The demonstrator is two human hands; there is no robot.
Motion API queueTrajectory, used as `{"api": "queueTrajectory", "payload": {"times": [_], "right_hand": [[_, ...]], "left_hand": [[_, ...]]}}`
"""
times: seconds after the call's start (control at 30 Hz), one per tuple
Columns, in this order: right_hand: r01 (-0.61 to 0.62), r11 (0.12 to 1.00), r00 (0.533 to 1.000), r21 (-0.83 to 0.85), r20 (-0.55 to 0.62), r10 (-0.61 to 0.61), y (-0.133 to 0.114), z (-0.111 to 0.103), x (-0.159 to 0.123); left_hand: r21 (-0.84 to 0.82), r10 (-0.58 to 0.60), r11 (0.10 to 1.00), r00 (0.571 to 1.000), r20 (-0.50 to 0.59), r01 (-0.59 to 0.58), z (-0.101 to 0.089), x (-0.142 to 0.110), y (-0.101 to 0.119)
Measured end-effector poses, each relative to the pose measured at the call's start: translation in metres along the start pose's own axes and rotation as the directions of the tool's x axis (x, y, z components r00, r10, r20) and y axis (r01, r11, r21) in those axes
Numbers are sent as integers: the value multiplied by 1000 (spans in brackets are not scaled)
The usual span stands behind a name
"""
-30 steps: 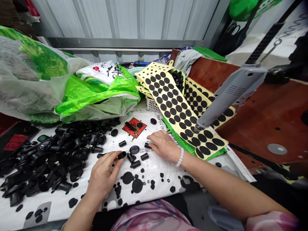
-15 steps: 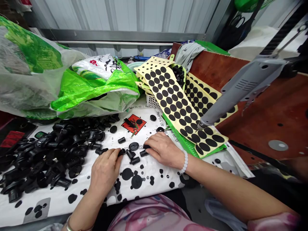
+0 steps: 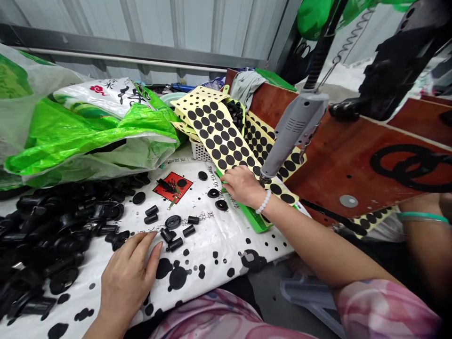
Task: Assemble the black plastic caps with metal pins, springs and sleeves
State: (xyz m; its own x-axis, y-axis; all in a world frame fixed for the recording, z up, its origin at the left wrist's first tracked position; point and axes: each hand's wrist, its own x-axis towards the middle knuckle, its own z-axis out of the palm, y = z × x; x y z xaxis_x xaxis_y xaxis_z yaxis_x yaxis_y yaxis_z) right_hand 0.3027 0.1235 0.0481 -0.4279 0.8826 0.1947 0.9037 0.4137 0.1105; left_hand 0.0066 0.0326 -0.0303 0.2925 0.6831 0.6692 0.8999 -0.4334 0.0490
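My left hand [image 3: 129,275] lies flat and open on the white printed sheet [image 3: 212,235], fingertips next to several short black plastic cylinders [image 3: 174,238] and a round black disc part [image 3: 173,221]. A large heap of black plastic parts [image 3: 52,230] lies to its left. My right hand [image 3: 242,185], with a white bead bracelet at the wrist, rests with curled fingers at the near edge of a yellow sheet of round black pads [image 3: 221,139]; two black ring parts [image 3: 217,198] lie just left of it. What its fingertips hold is hidden.
A grey hanging power tool [image 3: 293,132] points down just right of my right hand. Green and white plastic bags [image 3: 88,127] fill the back left. A red-brown board [image 3: 353,165] lies at right, with another person's arm [image 3: 423,226] wearing a green bangle. A white basket [image 3: 201,150] sits under the pad sheets.
The view has swung right. My right hand has moved away from the small cylinders up to the edge of the pad sheet. My left hand has drawn back and flattened.
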Motion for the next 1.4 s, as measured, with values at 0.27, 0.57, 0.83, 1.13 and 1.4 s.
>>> {"api": "queueTrajectory", "payload": {"times": [0.27,0.57,0.83,1.13,1.4], "right_hand": [[161,987,981,31,103,-163,-1,37,19],[27,873,999,486,-41,-8,-2,27,18],[-199,291,938,936,96,333,-17,25,5],[-171,-114,942,979,197,273,-65,7,-28],[16,208,908,978,-101,406,-93,11,-51]], "left_hand": [[-43,-1,999,1000,12,2,6,-5,-3],[-129,-48,990,998,36,53,2,-5,-2],[-217,-123,965,985,117,146,-4,25,-5],[-645,-104,644,882,460,412,0,73,60],[-666,-224,305,731,644,681,11,72,70]]}}
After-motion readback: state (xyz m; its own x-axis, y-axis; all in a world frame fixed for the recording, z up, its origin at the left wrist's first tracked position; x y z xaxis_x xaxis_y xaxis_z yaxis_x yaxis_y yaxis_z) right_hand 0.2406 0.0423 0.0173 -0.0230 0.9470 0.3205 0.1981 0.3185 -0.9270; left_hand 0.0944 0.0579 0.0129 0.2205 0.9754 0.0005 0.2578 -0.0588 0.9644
